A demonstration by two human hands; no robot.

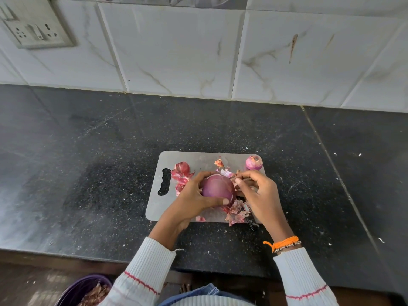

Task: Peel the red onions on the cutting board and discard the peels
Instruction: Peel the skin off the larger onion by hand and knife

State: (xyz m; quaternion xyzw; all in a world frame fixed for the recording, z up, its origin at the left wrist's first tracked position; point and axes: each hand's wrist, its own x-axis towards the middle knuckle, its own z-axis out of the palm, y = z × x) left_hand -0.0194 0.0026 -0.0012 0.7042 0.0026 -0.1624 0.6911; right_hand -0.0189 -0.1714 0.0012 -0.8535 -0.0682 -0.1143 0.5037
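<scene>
The dark tabletop lies open across the left and upper middle of the frame. On the cutting board, peel scraps crowd the lower right, a small onion blocks the upper-right corner, and what may be a knife sits under the peels.

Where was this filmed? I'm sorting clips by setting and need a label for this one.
Most likely a home kitchen. A dark stone countertop meets a wall of marbled white tiles with a switch and socket plate, and a steel cutting board holds red onion peels.
</scene>
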